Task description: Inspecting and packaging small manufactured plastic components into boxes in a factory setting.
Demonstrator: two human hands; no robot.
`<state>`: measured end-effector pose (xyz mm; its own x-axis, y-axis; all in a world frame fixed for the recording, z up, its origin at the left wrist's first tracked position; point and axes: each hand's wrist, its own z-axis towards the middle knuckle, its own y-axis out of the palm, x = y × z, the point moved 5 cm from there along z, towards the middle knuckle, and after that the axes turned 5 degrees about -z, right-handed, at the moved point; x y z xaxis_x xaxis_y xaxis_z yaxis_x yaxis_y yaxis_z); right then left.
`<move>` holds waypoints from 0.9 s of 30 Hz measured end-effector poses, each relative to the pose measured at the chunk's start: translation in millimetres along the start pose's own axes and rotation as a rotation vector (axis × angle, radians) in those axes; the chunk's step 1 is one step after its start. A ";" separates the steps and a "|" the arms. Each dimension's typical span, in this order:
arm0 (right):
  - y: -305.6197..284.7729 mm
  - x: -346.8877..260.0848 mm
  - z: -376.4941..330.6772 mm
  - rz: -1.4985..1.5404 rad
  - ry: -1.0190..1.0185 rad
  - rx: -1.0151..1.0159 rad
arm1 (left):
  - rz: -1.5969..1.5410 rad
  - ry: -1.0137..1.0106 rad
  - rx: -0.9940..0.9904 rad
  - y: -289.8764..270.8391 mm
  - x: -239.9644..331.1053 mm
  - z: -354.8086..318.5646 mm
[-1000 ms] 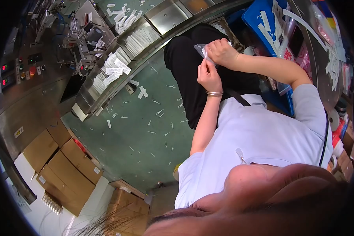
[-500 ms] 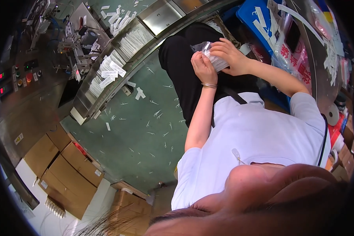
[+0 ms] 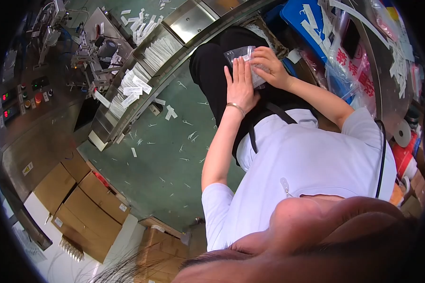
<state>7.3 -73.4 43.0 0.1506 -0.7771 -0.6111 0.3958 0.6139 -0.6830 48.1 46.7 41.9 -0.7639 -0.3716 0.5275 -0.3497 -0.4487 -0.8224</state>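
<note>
A clear plastic bag (image 3: 240, 53) with white contents lies on my black-trousered lap, between my two hands. My left hand (image 3: 241, 88) rests on its near left part, fingers stretched out flat and the thumb apart. From the right, my right hand (image 3: 272, 69) holds the bag's side with bent fingers across its top. Both palms hide much of the bag, so I cannot make out what is inside.
At the left, a metal chute (image 3: 160, 49) holds rows of white packets beside a machine (image 3: 99, 52). A blue bin (image 3: 300, 23) with white strips stands at the right. Small white picks (image 3: 191, 136) litter the green floor. Cardboard boxes (image 3: 89, 217) stand lower left.
My left hand has turned from bent fingers at the bag's edge to straight fingers lying flat on it. My left forearm has swung out to the left. The bag lies flatter.
</note>
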 end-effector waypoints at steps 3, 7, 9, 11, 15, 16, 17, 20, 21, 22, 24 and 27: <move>3.5 1.9 -1.3 0.119 0.048 0.012 | 0.203 0.023 -0.060 19.8 -8.7 6.4; 11.5 2.8 -18.9 0.261 0.222 0.039 | -0.020 0.012 -0.026 39.8 -7.9 5.7; 17.3 -10.8 -27.1 0.200 0.244 -0.005 | -0.126 -0.004 0.059 55.4 -7.3 -8.6; 24.3 -19.7 -28.4 0.077 0.286 -0.084 | -0.172 -0.016 0.115 59.3 -6.8 -8.4; -8.7 -47.9 -2.0 -0.256 0.047 -0.006 | -0.007 -0.027 0.123 31.2 0.4 -16.4; -12.8 -48.3 16.6 -0.252 0.032 -0.007 | -0.145 -0.084 0.103 14.6 5.5 -14.5; -19.5 -48.0 39.3 -0.131 0.024 0.054 | -0.280 -0.143 0.085 -0.6 10.0 -14.7; 25.4 -27.0 97.1 0.489 0.300 -0.098 | -0.495 -0.209 0.229 -33.1 1.2 -28.2; 56.3 -25.3 119.0 0.689 0.405 -0.159 | -0.606 -0.235 0.292 -40.6 -6.8 -31.9; 88.7 -32.0 144.0 0.891 0.505 -0.224 | -0.596 -0.235 0.297 -41.7 -17.3 -33.6; 143.1 -44.6 181.7 0.646 0.736 -0.400 | -0.679 -0.582 0.569 -41.1 -64.1 -47.6; 210.2 -21.3 221.5 0.367 0.845 -0.558 | -0.498 -0.615 0.826 -68.7 -106.2 -41.4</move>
<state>288.0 41.4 1.1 -0.5831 -0.3163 -0.7483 -0.0474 0.9328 -0.3574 130.7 150.7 33.6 -0.1657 -0.2360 0.9575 0.0977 -0.9701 -0.2222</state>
